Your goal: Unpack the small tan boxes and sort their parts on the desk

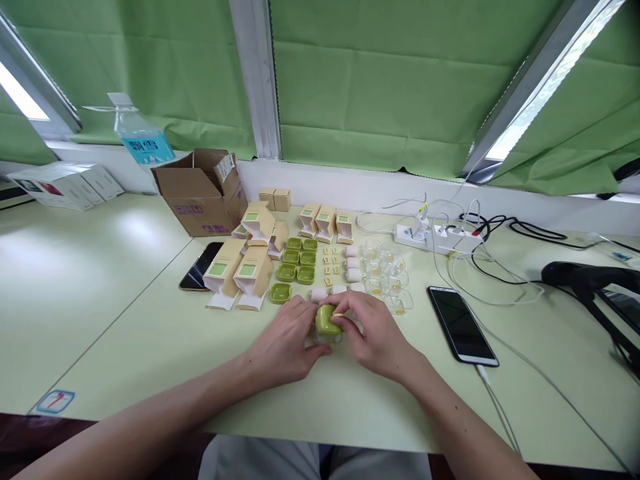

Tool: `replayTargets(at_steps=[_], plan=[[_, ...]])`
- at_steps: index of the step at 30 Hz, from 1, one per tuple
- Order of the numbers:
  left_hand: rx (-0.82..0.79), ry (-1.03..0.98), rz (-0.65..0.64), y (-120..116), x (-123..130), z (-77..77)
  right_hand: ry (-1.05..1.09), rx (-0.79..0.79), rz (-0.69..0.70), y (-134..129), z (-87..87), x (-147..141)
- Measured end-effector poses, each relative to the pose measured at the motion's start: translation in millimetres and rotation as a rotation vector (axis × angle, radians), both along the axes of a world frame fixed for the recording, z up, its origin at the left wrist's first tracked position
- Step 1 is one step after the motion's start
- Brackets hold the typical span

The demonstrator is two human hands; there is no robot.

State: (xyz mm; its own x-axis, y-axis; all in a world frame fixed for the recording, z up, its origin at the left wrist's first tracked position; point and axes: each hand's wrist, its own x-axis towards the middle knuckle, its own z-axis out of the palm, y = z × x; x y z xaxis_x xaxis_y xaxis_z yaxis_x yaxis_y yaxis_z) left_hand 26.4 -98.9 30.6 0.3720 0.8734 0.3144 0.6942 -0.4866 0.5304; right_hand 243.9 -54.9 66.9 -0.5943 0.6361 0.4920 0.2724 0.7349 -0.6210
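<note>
My left hand [290, 340] is closed around a small clear container [327, 337] with a rounded green cap [327, 319] on its top. My right hand [373, 333] pinches a thin yellow piece [339, 315] against the side of that cap, thumb and forefinger together. Just beyond the hands lie several pale pink cylinders [353, 263] in a column and a short row. Left of them are small yellow clip-like pieces [327, 261] and square green caps [287, 272], hollow side up. Clear containers [375, 269] with yellow spots stand to the right.
Opened cream cartons [254, 270] stand left of the caps, near a dark phone [200, 267] and a brown cardboard box [200, 203]. A power strip [437, 238] with cables lies at the back right. Another phone [463, 327], plugged in, rests right of my hand.
</note>
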Motion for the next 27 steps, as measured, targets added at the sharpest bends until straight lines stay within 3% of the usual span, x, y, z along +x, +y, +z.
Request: replayTargets(at_steps=[4,7,11,16,21,27], plan=[[-0.008,-0.015,0.019,-2,1,-0.3,0.322,-0.405,-0.107,2,10.5,3],[0.001,-0.021,0.006,-4,2,0.8,0.634,-0.533,-0.197,11,22.1,12],[0.069,0.034,-0.028,-5,15,11.4,0.920,-0.522,-0.258,27,37.5,34],[0.231,0.241,-0.056,9,55,32.7,1.115,-0.405,-0.288,41,43.9,56],[0.339,0.381,0.023,35,89,43.1,1.181,-0.376,-0.311,48,40.1,61],[0.325,0.450,0.083,55,102,44.4,1.187,-0.347,-0.336,49,39.9,60]])
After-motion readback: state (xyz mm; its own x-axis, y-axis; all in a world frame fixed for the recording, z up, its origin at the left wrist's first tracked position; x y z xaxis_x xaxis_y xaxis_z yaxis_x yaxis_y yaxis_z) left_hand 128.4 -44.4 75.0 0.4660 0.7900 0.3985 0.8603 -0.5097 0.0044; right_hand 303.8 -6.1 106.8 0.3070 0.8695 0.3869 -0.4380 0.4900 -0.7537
